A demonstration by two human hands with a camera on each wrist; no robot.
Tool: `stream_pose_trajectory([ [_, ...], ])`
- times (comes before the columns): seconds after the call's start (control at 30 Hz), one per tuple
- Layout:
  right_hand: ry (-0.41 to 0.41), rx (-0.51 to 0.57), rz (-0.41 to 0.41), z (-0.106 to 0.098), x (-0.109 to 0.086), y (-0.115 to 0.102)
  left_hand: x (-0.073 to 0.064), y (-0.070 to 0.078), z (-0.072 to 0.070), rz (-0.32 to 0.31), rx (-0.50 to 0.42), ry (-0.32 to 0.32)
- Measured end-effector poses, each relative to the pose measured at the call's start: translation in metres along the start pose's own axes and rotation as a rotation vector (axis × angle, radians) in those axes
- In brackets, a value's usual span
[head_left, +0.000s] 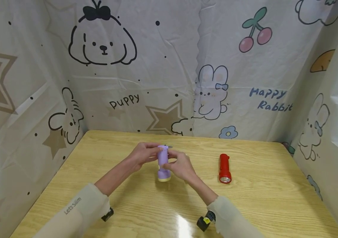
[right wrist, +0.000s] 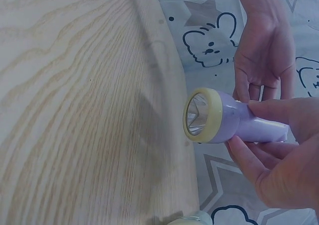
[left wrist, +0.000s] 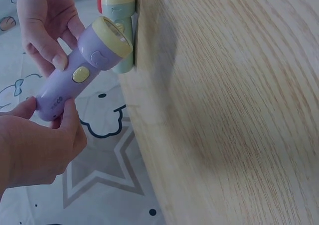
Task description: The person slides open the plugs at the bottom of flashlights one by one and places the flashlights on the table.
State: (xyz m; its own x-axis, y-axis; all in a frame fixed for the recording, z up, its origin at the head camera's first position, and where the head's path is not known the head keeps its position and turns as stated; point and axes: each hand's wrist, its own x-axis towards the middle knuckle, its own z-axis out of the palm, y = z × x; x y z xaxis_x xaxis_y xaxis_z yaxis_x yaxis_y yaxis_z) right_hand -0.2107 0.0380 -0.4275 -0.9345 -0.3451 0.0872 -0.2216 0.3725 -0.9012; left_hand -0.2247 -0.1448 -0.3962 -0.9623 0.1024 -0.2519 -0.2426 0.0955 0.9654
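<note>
Both hands hold a purple flashlight [head_left: 163,159] over the wooden table, its pale yellow lens rim tilted down toward the near side. My left hand [head_left: 142,154] pinches the tail end between thumb and fingers, as the left wrist view shows. Around the body near the head, my right hand [head_left: 182,166] grips with thumb and fingers. A yellow oval button [left wrist: 80,74] faces the left wrist camera. Behind it in that view stands a mint-green flashlight [left wrist: 120,11], mostly hidden by the hands in the head view.
A red flashlight [head_left: 224,168] lies on the table [head_left: 261,198] to the right, lens toward the near side. Printed cloth [head_left: 163,66] with cartoon animals walls off the table's back and sides. Black wrist cameras [head_left: 206,220] sit at both sleeves.
</note>
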Motion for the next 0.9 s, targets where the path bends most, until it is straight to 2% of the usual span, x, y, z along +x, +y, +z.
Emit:
stream_pose_trajectory([
  [0.6, 0.004, -0.02, 0.018, 0.006, 0.006, 0.007, 0.008, -0.007, -0.005, -0.022, -0.026, -0.023],
  [0.9, -0.009, -0.001, 0.076, 0.009, 0.006, 0.01, 0.013, -0.015, -0.006, -0.04, -0.044, -0.006],
])
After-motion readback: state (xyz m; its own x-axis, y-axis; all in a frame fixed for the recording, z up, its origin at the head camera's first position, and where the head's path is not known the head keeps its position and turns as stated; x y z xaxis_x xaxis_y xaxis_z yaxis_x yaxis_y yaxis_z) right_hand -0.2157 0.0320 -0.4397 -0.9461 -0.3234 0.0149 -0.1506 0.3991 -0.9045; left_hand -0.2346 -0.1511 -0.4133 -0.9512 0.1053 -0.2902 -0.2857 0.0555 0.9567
